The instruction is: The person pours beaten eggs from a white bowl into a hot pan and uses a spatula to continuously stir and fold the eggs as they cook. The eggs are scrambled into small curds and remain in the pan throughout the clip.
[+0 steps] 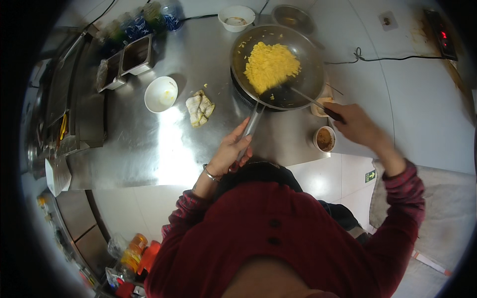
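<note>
A large metal wok (313, 74) sits on a dark round burner (240, 93) and holds a heap of yellow scrambled egg (270, 65). My left hand (235, 147) is closed around the wok's long handle (254, 121). In my right hand (354, 123) is a metal spatula (307, 97) by its dark grip; its blade is blurred and touches the lower edge of the egg. Left of the wok lies a folded, stained cloth (200, 108). Farther left stands a white bowl (156, 95) with yellow residue inside.
A tub of reddish-brown seasoning (324, 139) stands near the steel counter's (126, 149) right corner. Behind the wok are a white bowl (236, 18) and a metal bowl (293, 18). Steel containers (137, 56) and bottles (171, 18) stand at the back left. A cord (402, 58) runs along the wall.
</note>
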A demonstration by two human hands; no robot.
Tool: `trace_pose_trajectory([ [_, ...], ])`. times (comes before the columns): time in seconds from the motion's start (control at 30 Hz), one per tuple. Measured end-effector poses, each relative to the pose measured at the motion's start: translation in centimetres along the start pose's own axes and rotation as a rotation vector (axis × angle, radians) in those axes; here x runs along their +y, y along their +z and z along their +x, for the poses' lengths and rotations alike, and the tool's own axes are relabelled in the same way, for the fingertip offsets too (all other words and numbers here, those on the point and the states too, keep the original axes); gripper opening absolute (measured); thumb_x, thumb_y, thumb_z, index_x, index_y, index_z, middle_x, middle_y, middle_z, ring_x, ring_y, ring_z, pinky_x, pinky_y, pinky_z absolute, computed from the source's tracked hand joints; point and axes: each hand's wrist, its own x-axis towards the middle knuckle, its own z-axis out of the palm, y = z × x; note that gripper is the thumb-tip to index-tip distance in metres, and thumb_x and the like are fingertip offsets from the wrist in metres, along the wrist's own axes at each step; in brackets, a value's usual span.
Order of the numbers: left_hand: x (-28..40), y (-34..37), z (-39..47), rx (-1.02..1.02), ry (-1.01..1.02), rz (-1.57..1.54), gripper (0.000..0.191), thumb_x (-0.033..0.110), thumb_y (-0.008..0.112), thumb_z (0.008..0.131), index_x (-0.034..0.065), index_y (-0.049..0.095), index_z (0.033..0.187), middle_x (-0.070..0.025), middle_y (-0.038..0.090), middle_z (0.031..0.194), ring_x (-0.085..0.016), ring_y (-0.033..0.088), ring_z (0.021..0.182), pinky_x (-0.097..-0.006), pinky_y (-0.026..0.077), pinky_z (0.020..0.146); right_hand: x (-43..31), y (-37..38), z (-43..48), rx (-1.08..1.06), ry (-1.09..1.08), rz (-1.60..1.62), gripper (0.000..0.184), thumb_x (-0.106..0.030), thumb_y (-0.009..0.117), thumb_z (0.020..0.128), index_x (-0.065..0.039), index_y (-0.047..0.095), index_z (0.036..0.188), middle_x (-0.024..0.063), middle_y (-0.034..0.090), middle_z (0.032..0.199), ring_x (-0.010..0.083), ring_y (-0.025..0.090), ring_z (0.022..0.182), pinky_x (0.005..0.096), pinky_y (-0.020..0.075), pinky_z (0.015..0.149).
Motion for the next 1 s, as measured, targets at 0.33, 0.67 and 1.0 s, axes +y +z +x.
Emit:
trace_pose_trajectory([
  [0.33, -0.3, -0.2, 0.2, -0.015, -0.002, 0.012, 0.064, 0.019, 0.051, 0.106, 0.0182, 0.021, 0.162, -0.0047, 0.060, 0.070, -0.011, 0.051, 0.049, -0.0252, 0.043, 0.045, 6.1, 3.0, -0.5, 0.196, 0.701, 0.886, 0.048, -0.018, 0.053, 0.102, -0.010, 0.049, 0.149, 0.0049, 0.059, 0.066, 0.0087, 0.045, 0.041, 0.0259, 0.0328, 0.034],
  [0.67, -0.5, -0.4, 0.4, -0.001, 0.011, 0.004, 0.064, 0.019, 0.052, 0.106, 0.0202, 0.022, 0.162, -0.0044, 0.060, 0.070, -0.010, 0.051, 0.049, -0.0247, 0.043, 0.044, 2.8, 8.0, 6.1, 0.077, 0.683, 1.365, 0.039, -0.023, 0.048, 0.107, -0.007, 0.054, 0.142, 0.0017, 0.055, 0.066, 0.0070, 0.036, 0.041, 0.0243, 0.0278, 0.036],
  [1.0, -0.2, -0.2, 0.1, -0.016, 0.003, -0.009, 0.063, 0.017, 0.050, 0.106, 0.0207, 0.022, 0.162, -0.0040, 0.059, 0.070, -0.010, 0.051, 0.050, -0.0245, 0.043, 0.045, -1.4, 1.3, 2.4, -0.024, 0.448, 0.735, 0.042, -0.016, 0.053, 0.102, -0.003, 0.057, 0.141, 0.0006, 0.052, 0.065, 0.0073, 0.048, 0.054, 0.0267, 0.0409, 0.052],
])
